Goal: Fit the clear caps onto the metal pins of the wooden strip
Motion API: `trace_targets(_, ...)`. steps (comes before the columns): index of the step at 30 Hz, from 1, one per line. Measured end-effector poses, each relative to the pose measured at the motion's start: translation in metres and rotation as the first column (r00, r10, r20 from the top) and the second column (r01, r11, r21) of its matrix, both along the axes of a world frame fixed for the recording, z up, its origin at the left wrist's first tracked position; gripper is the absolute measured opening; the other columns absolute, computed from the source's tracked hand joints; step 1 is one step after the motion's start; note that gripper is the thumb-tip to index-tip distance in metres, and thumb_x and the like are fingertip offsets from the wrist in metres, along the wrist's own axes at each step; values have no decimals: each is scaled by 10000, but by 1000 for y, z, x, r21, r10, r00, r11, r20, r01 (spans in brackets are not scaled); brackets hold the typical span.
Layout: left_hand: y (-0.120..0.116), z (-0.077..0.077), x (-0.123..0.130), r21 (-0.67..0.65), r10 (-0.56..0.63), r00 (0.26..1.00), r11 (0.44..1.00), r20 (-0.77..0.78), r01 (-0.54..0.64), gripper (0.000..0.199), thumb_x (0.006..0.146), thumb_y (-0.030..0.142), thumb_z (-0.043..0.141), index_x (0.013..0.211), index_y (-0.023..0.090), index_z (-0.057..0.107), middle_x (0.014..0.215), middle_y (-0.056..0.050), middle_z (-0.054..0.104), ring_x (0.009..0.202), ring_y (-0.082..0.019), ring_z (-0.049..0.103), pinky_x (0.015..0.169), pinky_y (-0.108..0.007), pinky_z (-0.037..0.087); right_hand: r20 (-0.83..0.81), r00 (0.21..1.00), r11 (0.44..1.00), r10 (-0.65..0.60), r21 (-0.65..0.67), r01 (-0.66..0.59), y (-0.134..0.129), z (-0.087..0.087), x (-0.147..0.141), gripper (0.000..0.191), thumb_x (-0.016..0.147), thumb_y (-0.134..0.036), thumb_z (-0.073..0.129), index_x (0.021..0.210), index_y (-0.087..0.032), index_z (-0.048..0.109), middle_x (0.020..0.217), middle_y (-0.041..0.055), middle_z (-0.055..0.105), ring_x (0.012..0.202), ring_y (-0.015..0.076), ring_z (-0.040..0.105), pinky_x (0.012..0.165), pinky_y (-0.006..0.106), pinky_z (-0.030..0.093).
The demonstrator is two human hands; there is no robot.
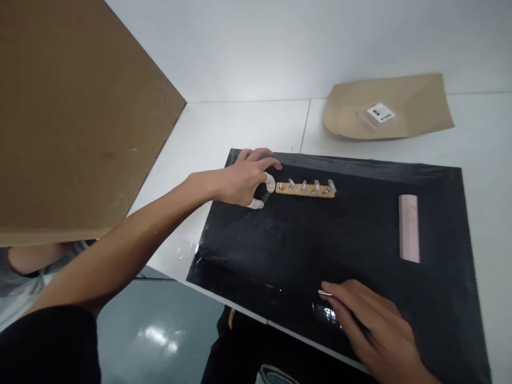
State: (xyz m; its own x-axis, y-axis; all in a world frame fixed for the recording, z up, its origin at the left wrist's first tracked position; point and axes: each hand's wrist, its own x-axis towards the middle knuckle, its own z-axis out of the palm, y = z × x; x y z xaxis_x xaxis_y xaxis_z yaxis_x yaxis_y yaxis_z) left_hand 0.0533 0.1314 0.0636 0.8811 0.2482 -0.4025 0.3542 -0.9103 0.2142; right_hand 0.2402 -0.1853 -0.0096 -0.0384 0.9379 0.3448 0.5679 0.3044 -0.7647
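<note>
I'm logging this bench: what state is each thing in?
Left hand: curled beside tan strip
White finger covers: worn on two digits
Right hand: pinching slim metal piece
Tan strip: flat, clear pieces sticking up
Pink block: lying flat
Black mat: spread out
Brown paper: creased, under labelled container

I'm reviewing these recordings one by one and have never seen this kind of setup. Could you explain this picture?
There is no machine here: these are a person's bare hands, seen from a camera on their head looking forward and down. A black mat lies on a white table. The left hand, with white covers on two fingers, is at one end of a tan strip bearing small clear pieces; whether it grips anything is unclear. The right hand pinches a thin metal object. A pink block lies to the right; brown paper lies beyond the mat.
</note>
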Motion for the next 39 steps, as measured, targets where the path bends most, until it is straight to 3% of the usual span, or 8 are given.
trace_targets(8,-4,-4,-4,62,-39,997,997,71,34,180,811,322,711,718,168,708,1605,-126,438,1536,-449,225,1198,-639,241,21,1000,1000,-3,2,2,0,-1,0,245,1049,-98,555,1252,-168,672,898,23,748,762,113,727,687,234,597)
trace_targets(18,-10,-1,-10,92,-18,992,996,126,6,135,826,314,688,863,185,701,1547,-137,471,1522,-429,258,1182,-619,249,14,1000,1000,15,2,-15,0,-3,0,252,1055,-98,550,1265,-176,663,915,24,753,778,116,731,695,240,596)
trace_targets(24,-5,-4,-15,91,-7,994,996,108,-3,196,833,374,708,915,197,703,1573,-135,449,1524,-432,249,1177,-632,248,-5,1000,1000,12,18,-12,0,-2,-1,268,1042,-83,560,1277,-167,658,903,28,756,764,121,734,665,237,595)
trace_targets(29,-4,-4,-18,83,8,994,996,112,-17,328,851,439,729,1099,224,730,1615,-136,425,1540,-416,229,1198,-624,209,-22,1000,1000,9,14,-8,1,1,-1,261,1036,-81,558,1251,-175,674,880,12,754,730,117,731,647,231,601)
trace_targets(39,-9,-2,-19,119,1,997,993,78,-11,224,915,384,668,998,231,808,1604,-94,516,1557,-403,254,1195,-623,195,-15,1000,1000,12,17,-12,-1,-3,-1,259,1039,-87,565,1260,-171,672,923,27,761,787,123,739,698,239,606)
